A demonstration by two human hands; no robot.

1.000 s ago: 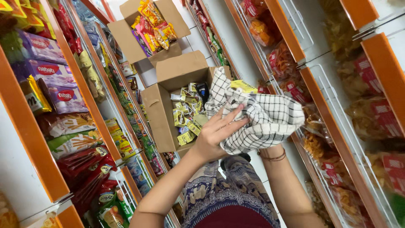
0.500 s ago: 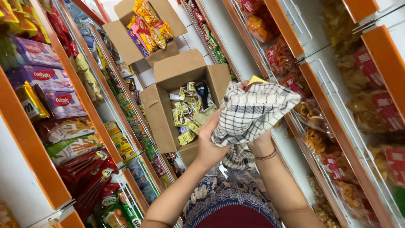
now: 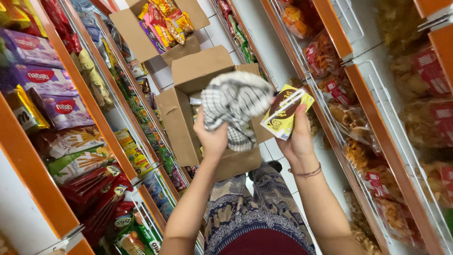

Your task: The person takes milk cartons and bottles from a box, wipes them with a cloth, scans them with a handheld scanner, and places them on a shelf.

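Two runs of orange-edged shelving [image 3: 28,165] flank the open cardboard box [image 3: 181,125] on the floor, one on either side of it, both packed with bagged snacks. That box, flaps up, sits straight ahead of the person's knees; what it holds is mostly hidden behind the cloth, so I can't tell its fill. Beyond it a second cardboard box [image 3: 134,33] stands open with bright snack packets [image 3: 165,16] heaped inside. Above the near box's mouth the left hand [image 3: 213,137] has its fingers closed tight around a bunched black-and-white checked cloth [image 3: 233,106], which hangs in folds. It looks soft, light and floppy, best gripped by a gathered handful as it is now. Just to the right of the cloth, the right hand [image 3: 296,139] pinches a small yellow and brown sachet pack [image 3: 285,111] from below, thumb up its face. The pack seems thin, light and slightly slick, so its edges are the safest hold.
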